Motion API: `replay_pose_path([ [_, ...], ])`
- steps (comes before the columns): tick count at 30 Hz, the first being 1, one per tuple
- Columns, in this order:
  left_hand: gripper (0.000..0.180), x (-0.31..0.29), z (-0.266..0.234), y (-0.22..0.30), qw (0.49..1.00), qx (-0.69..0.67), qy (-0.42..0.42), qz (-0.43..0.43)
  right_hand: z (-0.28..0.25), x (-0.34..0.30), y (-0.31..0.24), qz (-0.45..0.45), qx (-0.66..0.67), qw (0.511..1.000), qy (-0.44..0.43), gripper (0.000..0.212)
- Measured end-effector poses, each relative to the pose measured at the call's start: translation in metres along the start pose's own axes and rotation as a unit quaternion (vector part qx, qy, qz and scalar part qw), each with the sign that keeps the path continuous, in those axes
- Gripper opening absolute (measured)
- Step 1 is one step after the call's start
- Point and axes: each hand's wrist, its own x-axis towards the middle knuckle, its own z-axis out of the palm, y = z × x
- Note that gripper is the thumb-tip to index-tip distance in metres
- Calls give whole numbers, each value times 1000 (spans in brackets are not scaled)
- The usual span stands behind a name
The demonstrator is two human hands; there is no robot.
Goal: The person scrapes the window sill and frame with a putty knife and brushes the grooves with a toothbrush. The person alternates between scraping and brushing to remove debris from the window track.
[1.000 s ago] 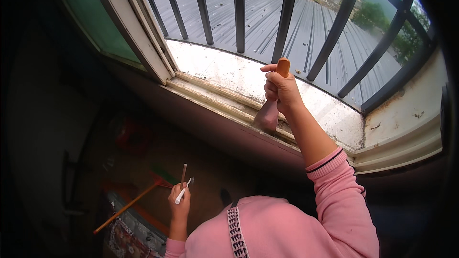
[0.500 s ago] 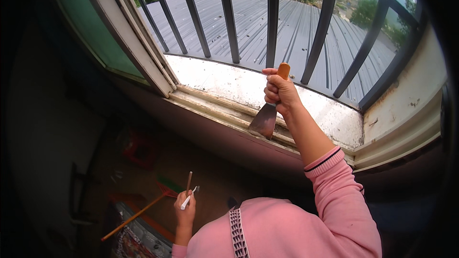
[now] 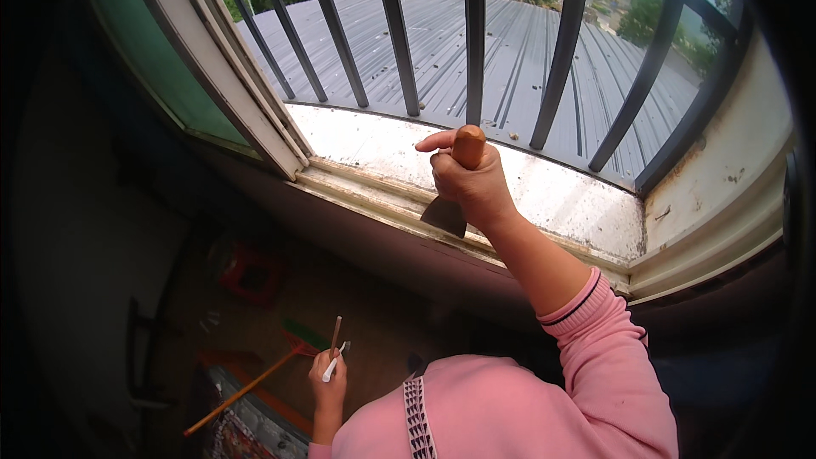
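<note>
My right hand (image 3: 480, 187) is closed around the orange wooden handle of a scraper (image 3: 444, 217), its index finger sticking out to the left. The dark, flared blade points down at the pale, dirty window track (image 3: 353, 184); whether its edge touches the track is unclear. Down at lower left, well away from the window, my left hand (image 3: 330, 391) grips two slim things together. One is a white-handled brush like a toothbrush (image 3: 330, 371), the other a thin brown stick (image 3: 337, 331) standing upright.
Dark metal bars (image 3: 474, 42) stand beyond the speckled white sill (image 3: 565, 195), with a grey ribbed roof (image 3: 433, 34) outside. A sliding sash (image 3: 212, 59) with greenish glass is at left. Below lie a long wooden pole (image 3: 242, 393) and a red plastic object (image 3: 251, 276).
My right hand has moved left along the track with the scraper. The handle end now faces up more toward me, and the index finger has stretched out. My left hand has dropped slightly.
</note>
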Motion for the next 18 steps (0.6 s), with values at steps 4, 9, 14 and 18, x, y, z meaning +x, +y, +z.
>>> replay_pose_path([
  [4, 8, -2, 1, 16, 1000, -14, -14, -9, -1, -6, 25, -63, -109, 992, 2, 14],
  [9, 10, -4, 5, 22, 999, 7, -40, -23, -2, 17, 48, -46, -102, 993, -37, 14],
  [14, 11, -8, 13, 30, 999, -2, -38, -28, -37, 55, 59, 152, 194, 969, 7, 16],
  [18, 12, -13, 18, 41, 997, 3, -51, -51, -41, 59, 64, 169, 219, 961, -2, 19],
])
